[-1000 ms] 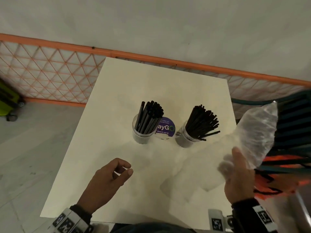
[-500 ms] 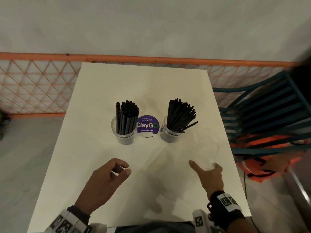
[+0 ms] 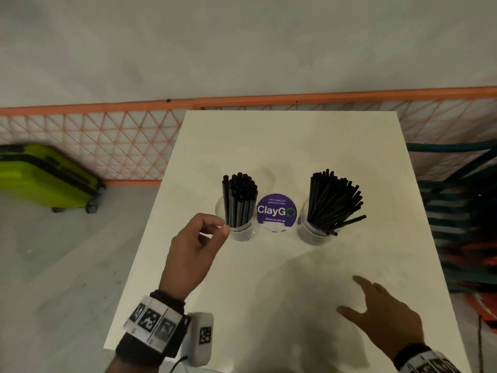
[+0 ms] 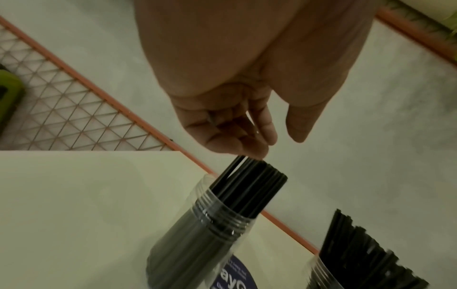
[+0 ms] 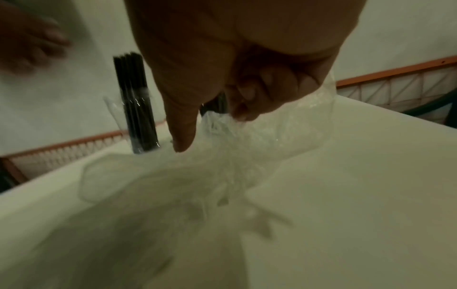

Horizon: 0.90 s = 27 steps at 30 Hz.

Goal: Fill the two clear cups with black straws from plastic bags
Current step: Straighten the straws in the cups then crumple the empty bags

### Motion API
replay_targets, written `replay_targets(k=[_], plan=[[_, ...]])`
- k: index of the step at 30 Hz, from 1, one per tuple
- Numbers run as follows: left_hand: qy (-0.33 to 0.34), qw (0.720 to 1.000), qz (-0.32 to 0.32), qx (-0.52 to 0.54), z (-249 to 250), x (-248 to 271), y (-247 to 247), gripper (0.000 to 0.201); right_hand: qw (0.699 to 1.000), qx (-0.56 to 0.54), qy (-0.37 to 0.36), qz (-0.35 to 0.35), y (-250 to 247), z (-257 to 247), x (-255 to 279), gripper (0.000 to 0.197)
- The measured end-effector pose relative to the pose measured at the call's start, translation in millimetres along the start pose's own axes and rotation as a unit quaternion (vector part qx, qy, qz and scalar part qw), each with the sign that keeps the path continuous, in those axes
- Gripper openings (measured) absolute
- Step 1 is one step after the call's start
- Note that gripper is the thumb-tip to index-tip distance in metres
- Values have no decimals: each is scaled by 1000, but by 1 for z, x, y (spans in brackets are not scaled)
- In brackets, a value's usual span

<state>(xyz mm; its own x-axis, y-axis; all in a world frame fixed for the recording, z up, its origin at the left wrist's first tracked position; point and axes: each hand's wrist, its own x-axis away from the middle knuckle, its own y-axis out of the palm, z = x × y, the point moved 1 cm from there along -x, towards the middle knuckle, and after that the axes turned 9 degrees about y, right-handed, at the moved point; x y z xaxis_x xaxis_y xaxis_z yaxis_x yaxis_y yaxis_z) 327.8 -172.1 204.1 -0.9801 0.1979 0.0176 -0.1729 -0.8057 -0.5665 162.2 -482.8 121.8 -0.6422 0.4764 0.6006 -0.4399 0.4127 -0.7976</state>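
Two clear cups on the white bench (image 3: 282, 146), both packed with black straws. Left cup (image 3: 239, 227) stands upright, its straws (image 3: 239, 200) bunched tight and vertical. Right cup (image 3: 313, 227) stands well apart to the right, its straws (image 3: 333, 200) fanned out and leaning right, one straw sticking out low to the side. A round purple "ClayGo" sign (image 3: 276, 211) sits between the cups, just beside both.

Left hand (image 3: 193, 251) hovers at the near-left side of the left cup, fingers (image 4: 247, 136) loosely curled, thumb and forefinger close together. In the wrist view the fingertips sit right at the straw tops (image 4: 249, 181); actual contact or a pinch on a straw: cannot tell. Nothing clearly gripped.

Right hand (image 3: 382, 316) is low over the near-right part of the bench. Head view shows its forefinger and thumb extended toward the cups. The wrist view shows the other fingers (image 5: 267, 88) curled round a crumpled clear plastic bag (image 5: 242, 156), which trails down onto the bench surface; the forefinger (image 5: 183, 121) points straight out. The bag looks empty of straws, though that view is blurred. In the head view the bag is near invisible against the bench.

Off the bench: an orange mesh fence (image 3: 107, 141) behind, a lime-green suitcase (image 3: 45, 179) on the floor at left, a dark teal slatted chair (image 3: 462, 200) at right.
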Motion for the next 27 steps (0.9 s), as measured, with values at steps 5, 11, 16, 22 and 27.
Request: replay_targets(k=[5,11,16,22,27], plan=[[-23,999,19,-39,1,-25,4,61,994,-83,-73,17,-39,-3,19,63],[-12,993,-26,-115,-30,-62,35,133,956,-121,-263,49,-103,-74,34,33],[75,990,-12,-115,-56,-83,62,117,887,-243,-368,137,-123,-168,18,50],[148,978,0,-150,-49,-90,67,73,905,-154,-363,161,-107,-240,-17,99],[205,961,-47,-177,-57,-101,66,75,921,-127,-331,162,-85,-256,-35,107]])
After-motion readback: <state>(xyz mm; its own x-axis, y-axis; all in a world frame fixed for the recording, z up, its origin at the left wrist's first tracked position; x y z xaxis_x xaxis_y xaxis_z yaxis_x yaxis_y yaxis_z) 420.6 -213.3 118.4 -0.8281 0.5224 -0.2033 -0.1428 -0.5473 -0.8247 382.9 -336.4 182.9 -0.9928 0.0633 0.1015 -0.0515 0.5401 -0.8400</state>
